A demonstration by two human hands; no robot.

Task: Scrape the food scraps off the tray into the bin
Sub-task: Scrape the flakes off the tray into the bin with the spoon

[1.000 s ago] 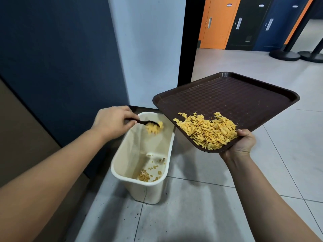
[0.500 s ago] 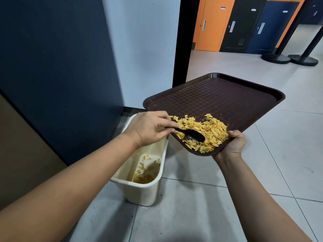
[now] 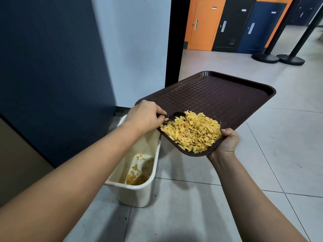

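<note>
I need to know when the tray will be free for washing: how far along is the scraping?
Partly done. Some yellow scraps already lie at the bottom of the bin. In hand: the left hand holds a dark spoon at the pile, while the right hand grips the tilted tray. Left: most of the pile, heaped at the tray's low corner.

One head-worn wide-angle view, looking forward and down from close above both forearms; tiled floor point(image 3: 201, 215) fills the lower frame, coloured doors point(image 3: 206, 23) far off.
</note>
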